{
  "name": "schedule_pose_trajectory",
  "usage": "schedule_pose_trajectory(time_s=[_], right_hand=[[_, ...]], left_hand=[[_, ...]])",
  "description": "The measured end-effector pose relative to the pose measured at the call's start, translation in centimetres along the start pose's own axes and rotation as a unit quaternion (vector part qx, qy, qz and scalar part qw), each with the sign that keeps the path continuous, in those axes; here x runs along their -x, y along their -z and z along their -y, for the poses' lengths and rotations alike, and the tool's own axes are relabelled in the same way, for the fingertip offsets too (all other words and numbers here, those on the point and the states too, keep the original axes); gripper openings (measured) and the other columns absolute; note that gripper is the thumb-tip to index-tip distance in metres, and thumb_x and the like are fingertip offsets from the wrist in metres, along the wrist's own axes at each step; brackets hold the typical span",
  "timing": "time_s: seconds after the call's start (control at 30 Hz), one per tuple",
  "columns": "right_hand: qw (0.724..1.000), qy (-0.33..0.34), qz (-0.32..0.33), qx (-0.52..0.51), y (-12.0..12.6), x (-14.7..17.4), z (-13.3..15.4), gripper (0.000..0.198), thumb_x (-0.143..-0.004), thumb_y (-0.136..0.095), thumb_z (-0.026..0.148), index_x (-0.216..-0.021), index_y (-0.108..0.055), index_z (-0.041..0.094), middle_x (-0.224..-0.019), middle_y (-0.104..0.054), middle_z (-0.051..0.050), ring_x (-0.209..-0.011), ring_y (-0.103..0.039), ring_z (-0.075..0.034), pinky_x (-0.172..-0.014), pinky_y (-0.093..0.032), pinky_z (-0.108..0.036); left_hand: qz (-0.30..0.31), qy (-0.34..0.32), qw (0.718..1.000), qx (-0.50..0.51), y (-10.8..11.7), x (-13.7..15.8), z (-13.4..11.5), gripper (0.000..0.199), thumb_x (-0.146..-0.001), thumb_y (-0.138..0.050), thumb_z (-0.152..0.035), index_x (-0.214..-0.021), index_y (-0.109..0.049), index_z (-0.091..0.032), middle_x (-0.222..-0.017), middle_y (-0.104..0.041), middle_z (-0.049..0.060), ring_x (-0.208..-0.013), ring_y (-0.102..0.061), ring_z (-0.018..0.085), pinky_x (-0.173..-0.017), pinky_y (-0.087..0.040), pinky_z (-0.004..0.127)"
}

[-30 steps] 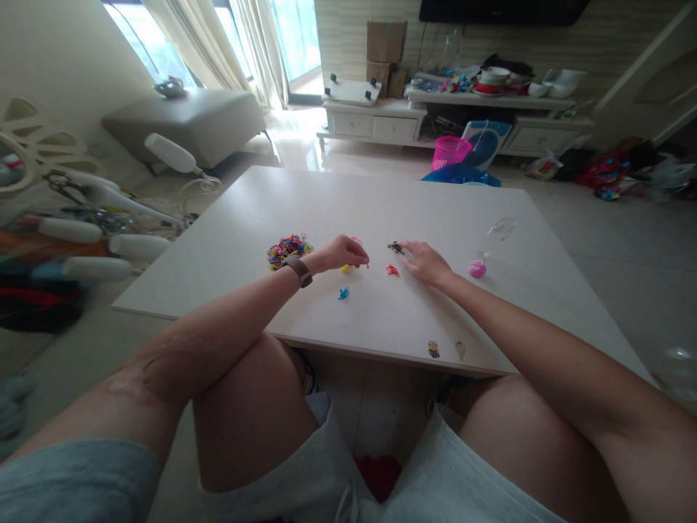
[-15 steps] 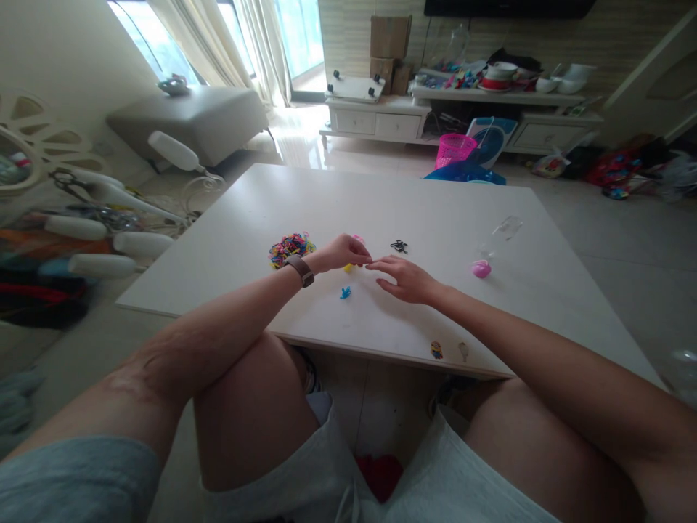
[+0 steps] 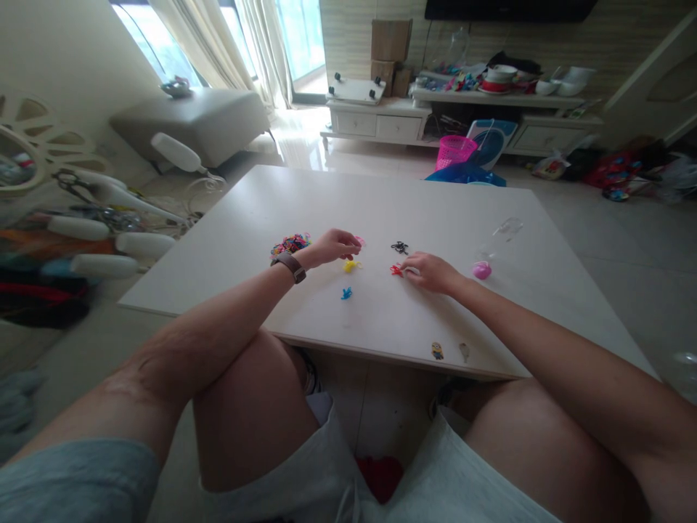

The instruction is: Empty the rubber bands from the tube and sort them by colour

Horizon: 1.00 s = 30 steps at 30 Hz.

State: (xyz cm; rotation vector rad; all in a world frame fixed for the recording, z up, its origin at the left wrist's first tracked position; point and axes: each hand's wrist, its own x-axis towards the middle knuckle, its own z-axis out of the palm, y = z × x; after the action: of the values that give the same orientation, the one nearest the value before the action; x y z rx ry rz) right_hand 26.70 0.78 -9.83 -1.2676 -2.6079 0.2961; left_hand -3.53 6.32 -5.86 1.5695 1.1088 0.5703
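Note:
On the white table my left hand hovers with loosely bent fingers, apparently with nothing in them. Beneath and beside its fingertips are a small yellow bunch of rubber bands and a pink bunch, partly hidden. Behind its wrist lies a mixed heap of coloured rubber bands. My right hand has its thumb and fingers closed at the edge of a small red bunch of rubber bands. Black rubber bands lie just beyond it, and blue ones nearer me.
To the right are a pink lump-shaped object and a clear plastic container. Near the front edge of the table lie a yellow cartoon figure and a small pale piece. A pink basket stands beyond the table.
The hands were together at the fingertips and have come apart. My left hand moved slightly left and up; my right moved right to the red bunch, now uncovered along with the yellow one.

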Motion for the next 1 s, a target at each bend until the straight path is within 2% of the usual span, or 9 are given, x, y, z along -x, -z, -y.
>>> schedule_pose_trajectory(time_s=[0.13,0.23,0.3,0.4,0.47,0.57,0.7,0.83,1.0], right_hand=[[1.000,-0.004,0.010,-0.004,0.0,0.2,-0.1,0.023,-0.092,-0.055,0.021,-0.096,-0.078,0.024,-0.100,-0.077,-0.006,-0.095,-0.069,-0.023,-0.084,-0.052,-0.033],[0.999,-0.039,-0.012,-0.028,-0.5,0.1,0.1,0.025,-0.093,-0.056,0.024,-0.107,-0.076,0.022,-0.104,-0.076,-0.007,-0.091,-0.070,-0.022,-0.082,-0.054,-0.034],[0.997,-0.047,-0.035,-0.041,-1.2,0.0,0.2,0.034,-0.091,-0.059,0.024,-0.123,-0.070,0.021,-0.116,-0.074,-0.010,-0.098,-0.071,-0.024,-0.088,-0.056,-0.038],[0.999,-0.015,-0.038,-0.035,-2.5,-0.3,0.4,0.051,-0.088,-0.061,0.020,-0.139,-0.061,0.022,-0.142,-0.063,-0.013,-0.126,-0.062,-0.029,-0.107,-0.051,-0.047],[1.000,0.004,-0.018,-0.019,-3.1,-0.4,0.5,0.053,-0.089,-0.060,0.019,-0.141,-0.060,0.023,-0.150,-0.057,-0.012,-0.135,-0.056,-0.030,-0.114,-0.046,-0.051],[1.000,0.024,0.004,-0.005,-3.5,-0.6,0.7,0.047,-0.089,-0.058,0.015,-0.135,-0.065,0.023,-0.147,-0.060,-0.011,-0.133,-0.057,-0.029,-0.114,-0.046,-0.051],[0.999,0.032,0.010,-0.004,-2.8,-0.6,1.1,0.028,-0.094,-0.055,0.019,-0.116,-0.072,0.022,-0.130,-0.070,-0.010,-0.121,-0.063,-0.027,-0.106,-0.052,-0.046],[1.000,0.006,0.010,0.003,-2.0,-0.5,1.4,0.018,-0.093,-0.055,0.018,-0.099,-0.072,0.022,-0.114,-0.073,-0.008,-0.108,-0.066,-0.025,-0.094,-0.055,-0.040],[1.000,0.002,-0.003,0.002,-2.1,-0.4,1.5,0.025,-0.090,-0.057,0.015,-0.109,-0.072,0.022,-0.122,-0.072,-0.009,-0.112,-0.066,-0.026,-0.094,-0.056,-0.040]], left_hand=[[-0.003,0.001,1.000,-0.018,0.9,0.0,0.4,0.020,-0.075,-0.082,-0.028,-0.086,-0.077,-0.012,-0.080,-0.075,0.009,-0.070,-0.068,0.014,-0.067,-0.052,0.027],[-0.030,-0.002,0.999,-0.021,2.3,0.0,0.6,0.017,-0.075,-0.080,-0.027,-0.084,-0.077,-0.013,-0.084,-0.076,0.010,-0.071,-0.068,0.014,-0.067,-0.052,0.026],[-0.080,-0.009,0.997,-0.009,3.5,0.1,0.7,0.016,-0.076,-0.078,-0.026,-0.085,-0.076,-0.013,-0.086,-0.076,0.010,-0.070,-0.068,0.013,-0.066,-0.052,0.025],[-0.192,-0.007,0.981,0.012,5.6,0.3,0.9,0.015,-0.076,-0.075,-0.023,-0.085,-0.073,-0.012,-0.083,-0.074,0.009,-0.065,-0.066,0.011,-0.061,-0.049,0.023],[-0.256,0.001,0.966,0.024,6.8,0.5,1.2,0.013,-0.075,-0.074,-0.021,-0.083,-0.071,-0.011,-0.079,-0.072,0.008,-0.061,-0.064,0.011,-0.057,-0.048,0.022],[-0.301,0.017,0.953,0.036,7.9,0.7,1.8,0.012,-0.073,-0.073,-0.020,-0.080,-0.069,-0.011,-0.075,-0.070,0.007,-0.058,-0.062,0.011,-0.056,-0.048,0.022],[-0.305,0.044,0.951,0.017,8.5,1.0,2.6,0.014,-0.070,-0.075,-0.021,-0.079,-0.069,-0.012,-0.072,-0.069,0.006,-0.057,-0.062,0.011,-0.057,-0.048,0.023],[-0.263,0.061,0.961,-0.053,8.9,1.4,3.5,0.016,-0.063,-0.078,-0.025,-0.074,-0.072,-0.014,-0.064,-0.068,0.005,-0.058,-0.061,0.014,-0.057,-0.045,0.025],[-0.191,0.054,0.953,-0.229,9.4,1.5,4.6,0.012,-0.052,-0.080,-0.021,-0.064,-0.076,-0.019,-0.062,-0.070,0.003,-0.062,-0.059,0.016,-0.057,-0.042,0.024]])
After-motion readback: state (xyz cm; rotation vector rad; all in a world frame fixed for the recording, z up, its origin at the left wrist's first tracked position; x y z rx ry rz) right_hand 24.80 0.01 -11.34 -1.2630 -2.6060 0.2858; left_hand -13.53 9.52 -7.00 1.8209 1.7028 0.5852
